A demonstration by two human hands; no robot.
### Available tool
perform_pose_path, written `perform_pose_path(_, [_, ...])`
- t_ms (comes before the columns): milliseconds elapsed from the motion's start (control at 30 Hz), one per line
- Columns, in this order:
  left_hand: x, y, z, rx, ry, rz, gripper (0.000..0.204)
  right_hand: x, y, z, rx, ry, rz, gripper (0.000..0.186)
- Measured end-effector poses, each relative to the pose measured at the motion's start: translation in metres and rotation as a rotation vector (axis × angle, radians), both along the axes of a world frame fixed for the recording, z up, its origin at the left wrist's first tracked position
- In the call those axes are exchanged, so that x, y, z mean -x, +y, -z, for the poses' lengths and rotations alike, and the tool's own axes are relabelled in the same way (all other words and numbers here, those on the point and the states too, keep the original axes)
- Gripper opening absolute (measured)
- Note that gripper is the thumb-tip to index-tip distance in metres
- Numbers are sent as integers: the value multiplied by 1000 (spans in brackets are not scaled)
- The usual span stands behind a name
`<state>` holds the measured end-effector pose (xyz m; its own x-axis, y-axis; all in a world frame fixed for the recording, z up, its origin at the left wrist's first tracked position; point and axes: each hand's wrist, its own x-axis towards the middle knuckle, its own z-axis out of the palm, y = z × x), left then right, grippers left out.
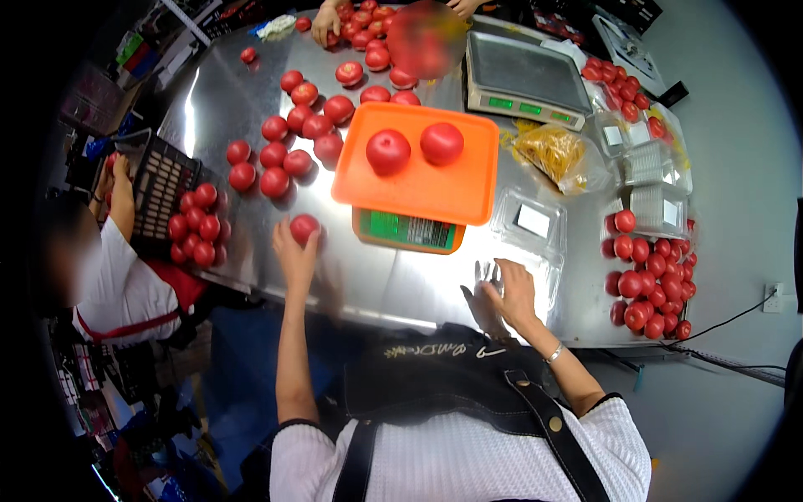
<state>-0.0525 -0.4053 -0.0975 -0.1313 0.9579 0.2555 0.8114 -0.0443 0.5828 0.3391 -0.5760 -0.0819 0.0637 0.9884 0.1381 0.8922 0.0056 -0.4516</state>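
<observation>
My left hand is closed round a red tomato low over the steel table, near its front edge. To its right stands an orange-topped scale; two tomatoes, one on the left and one on the right, rest on its tray. My right hand is beside an opened clear plastic clamshell box, its thumb apart from the curved fingers and nothing visible in it. Loose tomatoes lie spread over the table, left of and beyond the scale.
A larger scale stands at the back, with a bag of yellow bands before it. Stacked clear boxes and piled tomatoes line the right side. At the left, a co-worker reaches by a black crate. Another person's hand touches tomatoes at the far side.
</observation>
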Motion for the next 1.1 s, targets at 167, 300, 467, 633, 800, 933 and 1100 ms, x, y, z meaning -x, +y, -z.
perform_pose_path(167, [-6, 12, 45, 93, 99, 3, 73, -8, -32, 25, 43, -142, -177, 43])
perform_pose_path(300, [3, 47, 64, 34, 63, 9, 70, -30, -25, 16, 31, -175, -264, 42])
perform_pose_path(467, [-3, 76, 39, -75, 67, -67, 65, -33, 62, -57, -208, -41, -155, 42])
perform_pose_path(633, [-95, 86, -58, -228, -243, 363, 75, -7, 201, -75, -339, -71, -270, 70])
perform_pose_path(800, [-159, 107, -52, -41, -86, 526, 87, 12, 263, -61, -40, -45, -349, 76])
perform_pose_path(933, [-178, 99, -69, 41, 55, 398, 80, 3, 235, -62, -115, 135, -241, 71])
perform_pose_path(1100, [-217, 26, -76, 23, -206, 515, 75, -60, 104, -56, -290, 106, 13, 69])
